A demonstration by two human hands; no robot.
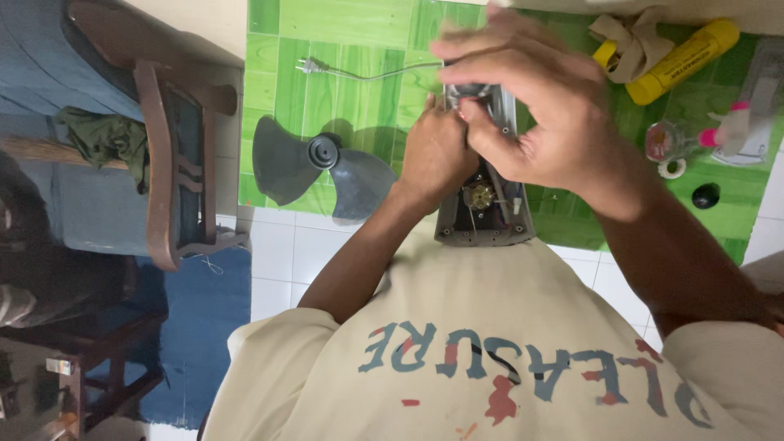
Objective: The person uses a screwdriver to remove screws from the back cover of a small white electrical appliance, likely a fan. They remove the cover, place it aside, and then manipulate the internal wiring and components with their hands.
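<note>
A grey fan motor housing (483, 219) stands open on a green mat (343, 49) in front of me, its brass-coloured inner parts showing. My left hand (434, 157) grips the housing on its left side. My right hand (531, 106) closes over the dark upper end of the motor, fingers curled around it and hiding most of it. A grey fan blade (314, 167) lies flat on the mat to the left of my left hand. A white plug with its grey cord (310, 66) runs from the mat toward the motor.
On the right lie a yellow tube (684, 59), a beige cloth (633, 41), a small clear jar (663, 140), a white tape ring (672, 169) and a black knob (706, 196). A wooden chair (167, 163) stands left, by a blue floor patch (204, 327).
</note>
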